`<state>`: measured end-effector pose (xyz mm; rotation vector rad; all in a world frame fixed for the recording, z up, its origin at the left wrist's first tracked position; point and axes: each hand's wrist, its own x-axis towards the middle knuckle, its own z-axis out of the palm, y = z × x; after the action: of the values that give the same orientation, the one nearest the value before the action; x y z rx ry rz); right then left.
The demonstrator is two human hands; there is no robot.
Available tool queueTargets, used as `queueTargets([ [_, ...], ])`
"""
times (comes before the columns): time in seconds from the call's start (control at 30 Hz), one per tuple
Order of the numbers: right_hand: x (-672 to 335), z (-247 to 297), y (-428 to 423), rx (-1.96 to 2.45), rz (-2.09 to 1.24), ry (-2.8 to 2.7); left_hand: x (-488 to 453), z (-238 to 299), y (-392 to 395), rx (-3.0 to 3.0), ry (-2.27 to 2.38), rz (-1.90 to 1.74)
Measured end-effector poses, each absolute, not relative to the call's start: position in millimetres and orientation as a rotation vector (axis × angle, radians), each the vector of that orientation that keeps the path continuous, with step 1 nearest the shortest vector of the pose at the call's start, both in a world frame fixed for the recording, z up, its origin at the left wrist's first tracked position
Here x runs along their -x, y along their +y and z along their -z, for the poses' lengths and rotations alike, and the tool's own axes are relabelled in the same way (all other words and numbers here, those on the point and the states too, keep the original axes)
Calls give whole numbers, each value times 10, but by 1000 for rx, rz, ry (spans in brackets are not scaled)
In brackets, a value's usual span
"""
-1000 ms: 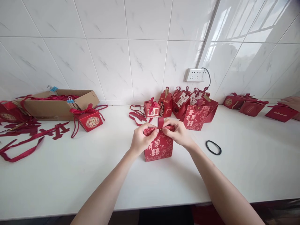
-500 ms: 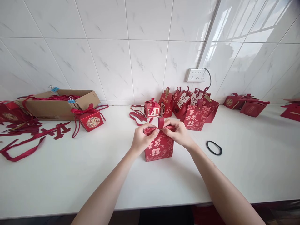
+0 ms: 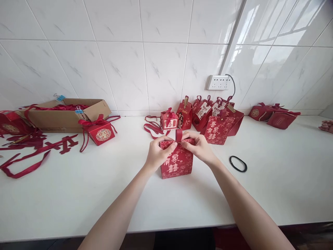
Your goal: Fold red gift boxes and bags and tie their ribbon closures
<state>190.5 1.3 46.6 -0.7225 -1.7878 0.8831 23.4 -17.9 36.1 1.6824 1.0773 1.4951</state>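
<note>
Both hands are working the top of the red gift box (image 3: 177,163), which is standing upright on the white counter (image 3: 78,194). The left hand (image 3: 157,152) is pinching one flap and the right hand (image 3: 199,147) the other, with the ribbon loop (image 3: 178,134) poking up between them. It looks like the closing step, and finishing calls for even pressure on both sides.

The gift box (image 3: 177,163) in the middle is deep red, with pale characters and a floral print all over. Its ribbon loop (image 3: 178,134) is darker red. The countertop (image 3: 78,194) is plain white and the wall tiles (image 3: 125,69) are white with faint grey veins. Far left, the cardboard box (image 3: 59,119) is tan with a blue clip (image 3: 59,97). The hair tie (image 3: 230,160) on the right is black.
</note>
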Motion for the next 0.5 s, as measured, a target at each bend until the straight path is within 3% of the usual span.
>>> queueTargets([
  [0.33,-1891,-407,112,956,-1099,-1395,-96,-163,60,-1201,760,-1482],
  [0.5,-1969,-441,-104,930,-1390,-890,-37,-129,174,-1134,1103,-1500],
])
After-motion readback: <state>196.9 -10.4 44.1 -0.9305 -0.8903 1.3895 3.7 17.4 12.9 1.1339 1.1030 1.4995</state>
